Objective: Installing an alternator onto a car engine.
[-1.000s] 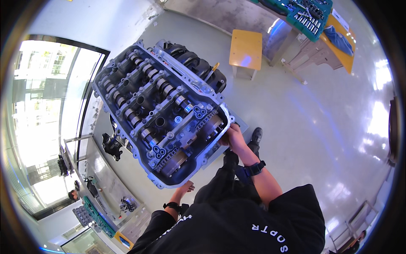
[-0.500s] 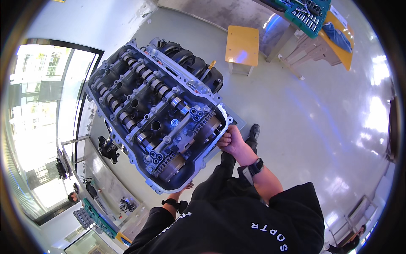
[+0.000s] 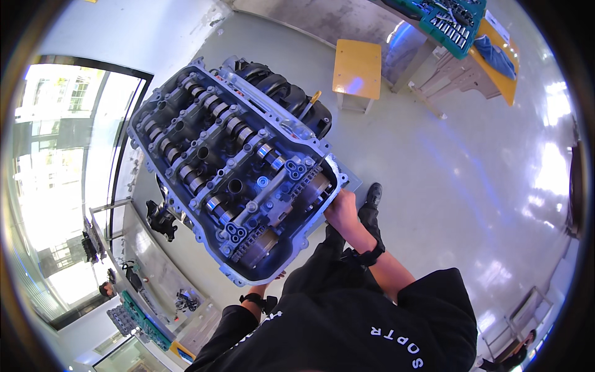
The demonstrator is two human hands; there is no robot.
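Note:
A car engine (image 3: 204,151) with its valve cover off stands in front of me, exposing two camshafts (image 3: 218,110), cam sprockets (image 3: 312,191) and the timing chain (image 3: 304,177). My right hand (image 3: 341,209) is at the near right corner of the engine, against or just under its rim; its back faces up and its fingers are hidden. Below the near edge, my left hand (image 3: 270,284) is mostly covered by the engine, with only some fingertips showing. What either hand touches or holds there cannot be made out.
A yellow-topped stool (image 3: 357,69) stands beyond the engine, beside a bench with a green socket set (image 3: 455,28). Another bench (image 3: 155,273) with parts runs along the left, near large windows. My shoe (image 3: 374,194) is on the floor to the right.
My right hand and wrist have turned over, so the curled fingers seen before are now hidden below the engine's rim. The engine sits slightly further right and lower in view.

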